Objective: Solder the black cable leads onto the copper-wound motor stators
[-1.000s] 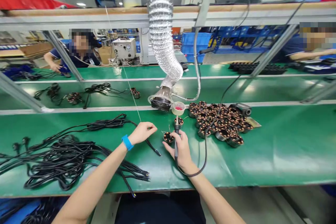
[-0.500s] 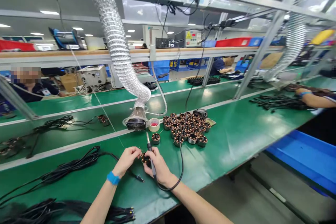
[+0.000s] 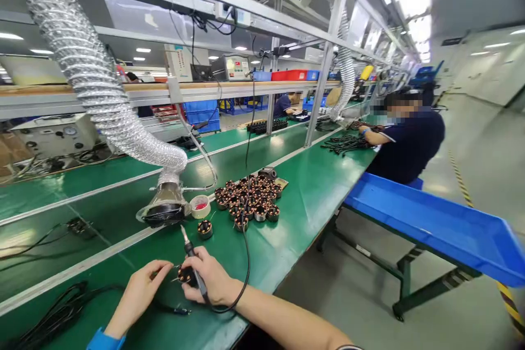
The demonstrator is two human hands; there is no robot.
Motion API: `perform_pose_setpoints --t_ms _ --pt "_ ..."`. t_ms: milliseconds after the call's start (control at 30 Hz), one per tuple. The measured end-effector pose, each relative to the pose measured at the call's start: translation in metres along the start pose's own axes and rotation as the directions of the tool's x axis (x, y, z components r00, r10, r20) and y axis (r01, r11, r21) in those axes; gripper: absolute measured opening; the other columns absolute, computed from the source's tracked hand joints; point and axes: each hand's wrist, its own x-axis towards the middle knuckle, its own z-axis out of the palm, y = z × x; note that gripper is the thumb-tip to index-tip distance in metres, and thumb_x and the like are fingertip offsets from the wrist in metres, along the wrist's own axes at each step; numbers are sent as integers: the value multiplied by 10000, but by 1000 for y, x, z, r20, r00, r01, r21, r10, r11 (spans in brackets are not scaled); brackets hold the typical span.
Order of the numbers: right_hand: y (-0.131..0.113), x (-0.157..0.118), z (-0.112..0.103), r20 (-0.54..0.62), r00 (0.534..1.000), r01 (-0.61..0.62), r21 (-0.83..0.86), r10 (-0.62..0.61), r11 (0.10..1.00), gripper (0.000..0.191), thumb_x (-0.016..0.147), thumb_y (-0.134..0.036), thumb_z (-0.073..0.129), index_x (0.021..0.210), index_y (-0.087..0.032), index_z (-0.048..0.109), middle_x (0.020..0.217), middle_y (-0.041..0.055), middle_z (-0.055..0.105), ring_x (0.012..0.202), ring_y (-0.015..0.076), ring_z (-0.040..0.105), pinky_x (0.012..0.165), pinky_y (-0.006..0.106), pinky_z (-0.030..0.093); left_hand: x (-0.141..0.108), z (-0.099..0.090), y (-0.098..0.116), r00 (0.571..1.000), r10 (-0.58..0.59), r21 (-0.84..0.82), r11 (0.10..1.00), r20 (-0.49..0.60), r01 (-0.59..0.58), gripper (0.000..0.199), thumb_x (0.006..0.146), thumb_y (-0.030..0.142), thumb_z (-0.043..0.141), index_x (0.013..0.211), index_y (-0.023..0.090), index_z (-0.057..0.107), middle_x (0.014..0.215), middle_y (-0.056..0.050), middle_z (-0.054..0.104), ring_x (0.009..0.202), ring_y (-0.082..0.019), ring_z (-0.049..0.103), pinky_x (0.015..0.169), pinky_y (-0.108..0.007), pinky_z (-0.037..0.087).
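My right hand is wrapped round a soldering iron, its tip pointing up and away from me. The same hand also grips a copper-wound motor stator. At the stator's left side, my left hand pinches with thumb and forefinger what looks like a thin wire end. A single stator stands on the green bench just beyond the iron's tip. Beside it is a roll of tape with something red inside. Under my left hand runs a black cable with a bare-looking end.
Several stators are clustered at the middle of the bench. A fume extraction hood hangs at the left on a silver duct. To the right are a blue tray on a stand and a seated co-worker handling black cables.
My view has swung to the right, bringing the co-worker and whole blue tray into sight. Both hands keep their hold close together on the stator.
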Motion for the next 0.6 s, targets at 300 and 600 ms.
perform_pose_setpoints --t_ms 300,600 --pt "-5 5 -8 6 1000 -27 176 26 984 385 811 -139 651 1164 -247 543 1174 67 479 974 163 624 900 313 537 -3 14 31 963 -239 -495 826 122 268 479 734 601 677 809 127 686 581 51 470 422 -54 269 416 -221 159" --pt "-3 6 -6 -20 1000 -3 149 6 989 430 838 -149 646 1230 -251 504 1223 93 484 1069 206 629 964 376 536 -17 0 36 986 -136 -370 915 96 162 422 785 541 678 757 120 706 608 -7 595 573 -116 485 565 -237 346"
